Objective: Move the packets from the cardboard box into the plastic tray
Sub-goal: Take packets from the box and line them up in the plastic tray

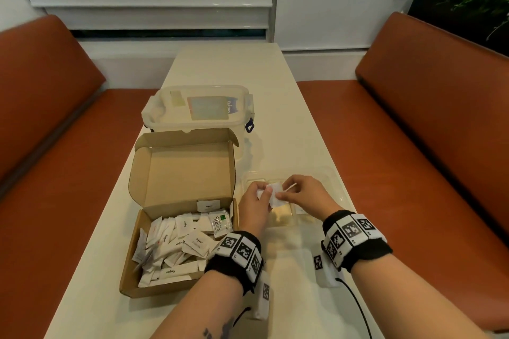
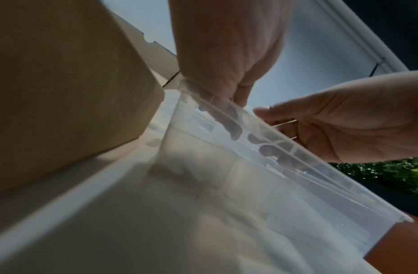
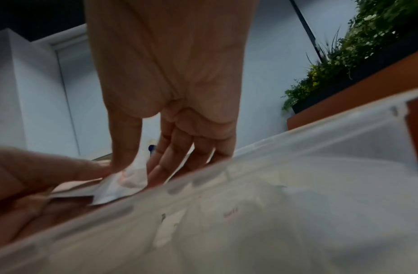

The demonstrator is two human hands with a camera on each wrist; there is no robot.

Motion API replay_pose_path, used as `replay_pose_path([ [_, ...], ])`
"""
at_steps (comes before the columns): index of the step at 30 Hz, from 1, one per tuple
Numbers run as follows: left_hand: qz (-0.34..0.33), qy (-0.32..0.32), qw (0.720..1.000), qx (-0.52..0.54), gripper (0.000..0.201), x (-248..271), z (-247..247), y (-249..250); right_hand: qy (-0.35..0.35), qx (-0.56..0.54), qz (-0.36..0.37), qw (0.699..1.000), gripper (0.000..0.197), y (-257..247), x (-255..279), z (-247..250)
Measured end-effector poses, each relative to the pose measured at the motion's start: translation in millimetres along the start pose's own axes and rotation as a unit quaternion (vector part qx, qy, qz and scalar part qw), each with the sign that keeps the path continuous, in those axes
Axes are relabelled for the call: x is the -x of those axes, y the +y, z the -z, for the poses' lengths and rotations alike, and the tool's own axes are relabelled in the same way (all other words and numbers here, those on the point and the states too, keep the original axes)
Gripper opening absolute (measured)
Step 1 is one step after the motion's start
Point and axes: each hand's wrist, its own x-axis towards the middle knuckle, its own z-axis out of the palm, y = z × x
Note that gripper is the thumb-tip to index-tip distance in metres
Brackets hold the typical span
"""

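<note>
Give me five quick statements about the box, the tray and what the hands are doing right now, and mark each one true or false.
1. The cardboard box stands open with many packets still inside. True.
2. Both hands are down inside the cardboard box. False: the left hand and right hand are over the clear plastic tray.
3. The hands hold white packets between them. True.
4. The plastic tray sits on the far side of the lidded plastic container. False: the tray is nearer the person, right of the box.
5. The box lid is folded shut. False: it stands raised at the back.
</note>
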Motion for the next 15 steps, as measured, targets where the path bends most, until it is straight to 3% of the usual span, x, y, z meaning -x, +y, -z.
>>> replay_pose_path([
  [6,0.033,-0.007,0.995,0.089,0.018,-1.0,-1.0,-0.7,0.042,-0.044,-0.003,0.998,0.01,0.1,0.3,4.1],
  [10,0.048,-0.008,0.991,0.121,0.022,-0.5,-2.1,0.2,0.113,0.07,0.001,0.991,0.003,7.3,-3.6,27.5],
  [15,0.04,-0.006,0.993,0.114,0.024,-1.1,-1.9,0.1,0.027,0.228,-0.049,0.972,0.007,24.1,-5.9,30.0],
])
